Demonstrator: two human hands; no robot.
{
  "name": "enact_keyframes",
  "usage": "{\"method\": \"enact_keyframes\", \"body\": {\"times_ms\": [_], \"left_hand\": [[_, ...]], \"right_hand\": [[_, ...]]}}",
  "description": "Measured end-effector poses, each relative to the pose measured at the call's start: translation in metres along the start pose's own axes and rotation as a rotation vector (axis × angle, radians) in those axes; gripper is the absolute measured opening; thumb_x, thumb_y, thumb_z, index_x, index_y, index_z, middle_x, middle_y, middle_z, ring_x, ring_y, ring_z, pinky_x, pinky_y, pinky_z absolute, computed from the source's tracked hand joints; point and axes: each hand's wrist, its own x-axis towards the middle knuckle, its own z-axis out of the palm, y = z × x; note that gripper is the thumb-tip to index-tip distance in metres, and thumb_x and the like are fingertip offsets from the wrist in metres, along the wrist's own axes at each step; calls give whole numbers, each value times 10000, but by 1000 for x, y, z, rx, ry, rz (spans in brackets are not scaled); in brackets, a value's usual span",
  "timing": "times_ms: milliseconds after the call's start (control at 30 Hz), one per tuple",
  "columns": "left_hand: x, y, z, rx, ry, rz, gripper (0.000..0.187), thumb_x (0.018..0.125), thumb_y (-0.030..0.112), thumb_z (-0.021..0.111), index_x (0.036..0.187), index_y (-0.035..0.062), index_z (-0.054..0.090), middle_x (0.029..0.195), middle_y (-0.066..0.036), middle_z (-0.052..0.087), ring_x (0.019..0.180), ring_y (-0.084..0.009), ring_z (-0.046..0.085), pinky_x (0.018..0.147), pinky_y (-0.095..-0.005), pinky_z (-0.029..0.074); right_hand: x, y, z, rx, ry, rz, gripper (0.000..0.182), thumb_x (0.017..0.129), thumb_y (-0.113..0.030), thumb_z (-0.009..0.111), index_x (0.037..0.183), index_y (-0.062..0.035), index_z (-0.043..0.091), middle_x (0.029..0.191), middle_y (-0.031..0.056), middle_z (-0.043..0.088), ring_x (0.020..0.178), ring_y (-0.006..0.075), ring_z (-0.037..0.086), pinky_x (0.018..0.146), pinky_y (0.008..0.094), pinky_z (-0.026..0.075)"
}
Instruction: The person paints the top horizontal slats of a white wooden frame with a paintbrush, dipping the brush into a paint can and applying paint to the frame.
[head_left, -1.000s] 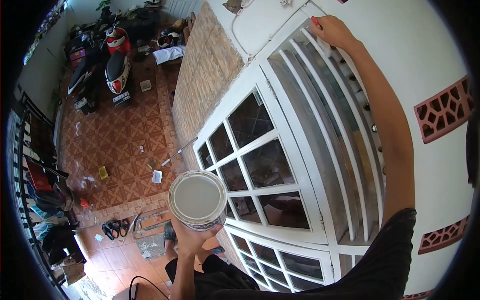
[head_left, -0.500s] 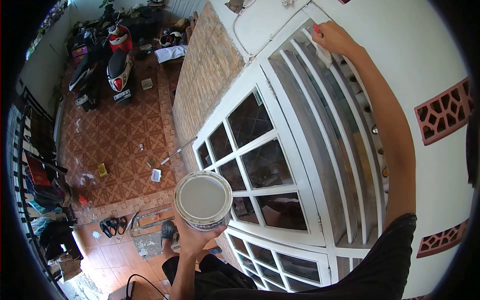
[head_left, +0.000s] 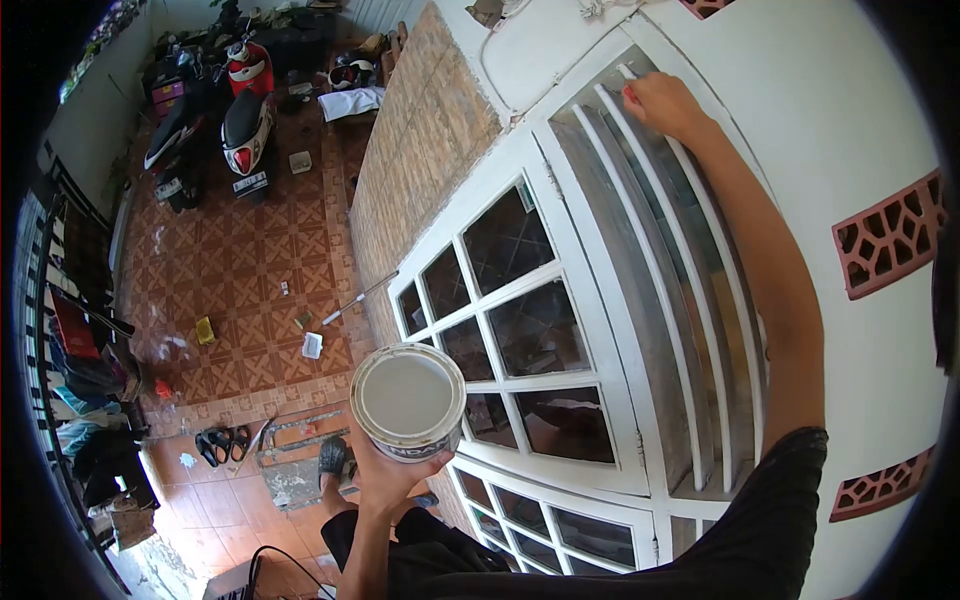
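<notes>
My left hand [head_left: 387,474] is wrapped round an open paint can [head_left: 408,400] from below and holds it upright. Pale paint or liquid shows inside its rim. Up at the top of the louvred vent, my right hand [head_left: 663,104] is closed on a small red handle [head_left: 629,93]; the tool's working end is hidden behind the hand. The hand is beside the upper ends of the white slats [head_left: 655,250]. Below the vent is a white window frame [head_left: 590,375] with dark glass panes.
Far below, two scooters [head_left: 245,130] stand on the patterned tile floor [head_left: 240,330]. A worn bench [head_left: 295,470] is beneath my feet, near black sandals [head_left: 222,445]. A stone-clad wall [head_left: 425,130] and reddish vent blocks [head_left: 890,240] flank the window.
My right hand has moved slightly down along the slats, and the pale cloth-like or bristle part seen under it before no longer shows. The view has shifted a little; the can stays in my left hand.
</notes>
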Motion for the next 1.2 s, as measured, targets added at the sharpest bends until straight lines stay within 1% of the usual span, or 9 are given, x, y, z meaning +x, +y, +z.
{"method": "enact_keyframes", "body": {"times_ms": [167,267,433,633,733,833,933,1067,1200], "left_hand": [[3,-1,-2,-23,8,20,1197,535,205,989,1448,25,236,1356,-164,461,1231,-263,542,1039,-385,478],[5,2,-2,-23,2,10,1187,536,215,990,1442,21,248,1346,-164,472,1222,-263,549,1038,-388,478],[5,0,-5,41,-1,67,1165,538,212,990,1429,10,268,1327,-165,491,1206,-260,560,1033,-387,480],[3,17,0,-89,2,-101,1193,539,183,984,1457,26,238,1361,-153,465,1239,-260,539,1046,-389,473],[7,11,-6,-35,-42,-39,1209,542,179,982,1471,34,222,1372,-148,454,1256,-264,526,1057,-394,467],[13,9,-5,11,-36,23,1210,529,203,989,1458,30,234,1360,-153,460,1257,-263,524,1068,-396,458],[16,15,0,0,-29,-29,1203,518,236,995,1438,23,249,1350,-158,464,1251,-263,526,1069,-394,451],[15,16,0,84,-44,4,1183,518,257,995,1418,15,266,1332,-161,473,1232,-264,534,1061,-397,449],[15,21,-1,101,-98,18,1166,527,252,991,1412,16,270,1327,-161,476,1227,-265,534,1061,-407,443]], "right_hand": [[-3,-15,-28,16,-151,49,241,889,-249,621,884,-16,684,800,208,677,794,382,667,724,472,543],[5,-13,-19,182,184,-11,221,892,-232,623,874,-19,681,806,197,681,793,378,666,724,473,539],[9,-6,0,119,153,25,197,893,-227,627,850,-39,666,803,170,675,786,365,660,709,472,532],[-88,-22,-12,116,133,17,121,852,-189,669,881,-76,638,781,124,647,788,318,645,666,441,529],[-126,-45,-40,82,79,16,117,827,-157,697,874,-73,629,761,93,637,765,279,639,629,409,527],[-129,-47,-47,172,231,-18,120,815,-136,710,852,-68,618,742,73,619,748,247,629,604,374,528],[-111,-37,-39,149,331,-50,110,821,-126,701,844,-68,610,739,73,612,748,239,620,596,366,528],[-138,-34,-26,140,217,12,105,824,-129,700,821,-77,609,723,73,610,745,237,622,585,377,527],[-215,-57,-30,103,119,79,117,825,-128,703,799,-83,598,691,59,582,718,227,620,566,377,523]]}}
